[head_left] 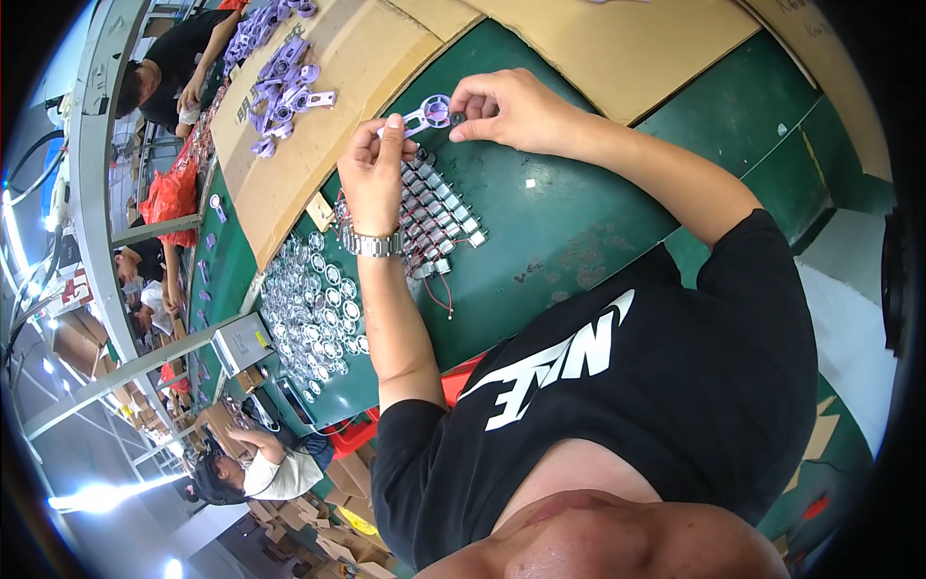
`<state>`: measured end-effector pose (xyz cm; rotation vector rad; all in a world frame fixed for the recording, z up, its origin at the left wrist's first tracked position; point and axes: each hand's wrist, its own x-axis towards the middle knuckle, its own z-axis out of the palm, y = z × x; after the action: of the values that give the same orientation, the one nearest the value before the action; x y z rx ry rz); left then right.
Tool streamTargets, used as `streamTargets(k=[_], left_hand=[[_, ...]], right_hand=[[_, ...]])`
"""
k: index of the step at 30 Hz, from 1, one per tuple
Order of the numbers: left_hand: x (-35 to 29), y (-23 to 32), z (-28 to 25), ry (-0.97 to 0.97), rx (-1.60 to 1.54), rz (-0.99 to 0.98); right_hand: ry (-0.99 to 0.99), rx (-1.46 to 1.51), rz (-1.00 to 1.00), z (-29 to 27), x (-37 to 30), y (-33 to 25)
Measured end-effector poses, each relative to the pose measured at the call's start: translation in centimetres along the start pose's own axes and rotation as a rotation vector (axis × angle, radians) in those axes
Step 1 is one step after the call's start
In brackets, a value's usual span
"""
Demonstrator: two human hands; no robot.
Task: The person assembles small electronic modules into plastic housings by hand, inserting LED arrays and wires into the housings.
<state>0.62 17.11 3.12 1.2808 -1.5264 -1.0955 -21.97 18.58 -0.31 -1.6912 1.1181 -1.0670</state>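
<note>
My left hand (374,159), with a metal watch at the wrist, pinches the stem of a light purple plastic fan housing (436,111) with a round, spoked ring at one end. Beside that ring, my right hand (497,111) has thumb and fingers closed on a small black round part (457,119). Whether the black part touches the ring I cannot tell. Just below my left hand, rows of small silver blocks with red and black wires (439,212) lie on the green table (569,227).
Purple housings (282,92) are heaped on cardboard (362,48) at the far left. Many clear round pieces with white rings (313,304) cover the table left of my forearm. A white box (241,343) stands at the left edge. Other people work beyond the metal frame (101,207).
</note>
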Motion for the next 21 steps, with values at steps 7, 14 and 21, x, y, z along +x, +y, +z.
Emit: streamTargets(k=[7,14,21], left_hand=[[-0.7,-0.1,0.5,-0.080,0.012,-0.039],[-1.0,1.0,0.7,-0.118,-0.019,-0.078],[-0.6,1.1,0.0,-0.125,-0.071,-0.062]], right_hand=[[0.104,-0.122,-0.208,0.5,-0.2,-0.1],[0.116,-0.284,-0.383,0.5,-0.6,-0.5],[0.106,-0.204,-0.214,-0.3,0.1,-1.2]])
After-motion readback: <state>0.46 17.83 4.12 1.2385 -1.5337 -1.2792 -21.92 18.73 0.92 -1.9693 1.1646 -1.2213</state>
